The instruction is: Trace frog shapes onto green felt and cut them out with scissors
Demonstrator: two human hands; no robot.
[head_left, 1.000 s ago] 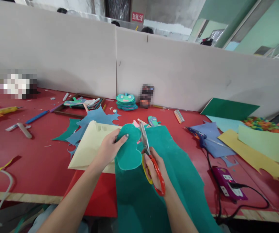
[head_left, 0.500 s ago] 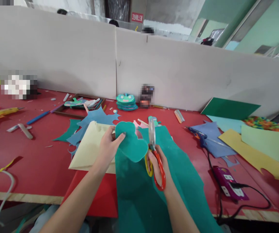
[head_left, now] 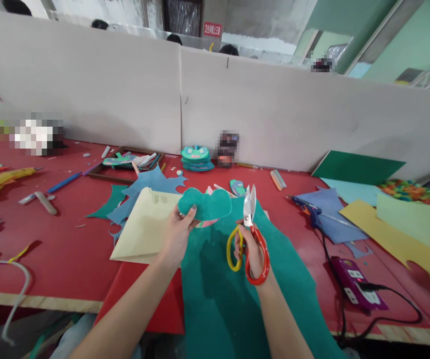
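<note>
Teal felt is making up the cutout (head_left: 215, 205), a lobed piece whose long axis is running left to right across the person's view. One rounded end is lying toward the left hand (head_left: 179, 227) and the other is pointing right, toward the scissors (head_left: 250, 217); a shallow dip in its far edge is facing the partition (head_left: 275, 119). The left hand is clamping the cutout near its left end, thumb on the upper face, and is holding it over the far part of a long teal sheet (head_left: 222, 309). Something pink is showing below its near edge, too little of it to identify.

The right hand (head_left: 251, 249) is gripping the scissors by the yellow and red handles. Their long axis is running away from the person, nearly across that of the cutout, with the blades pointing toward the partition and standing slightly parted, clear of the felt. The two hands are staying apart, with the cutout's right end between them.

A cream sheet (head_left: 140, 229) is lying beneath the left hand, partly covering a red sheet (head_left: 155, 299). Farther off, a stack of teal faces (head_left: 196, 159) is sitting near the partition on the red table (head_left: 69, 254).
</note>
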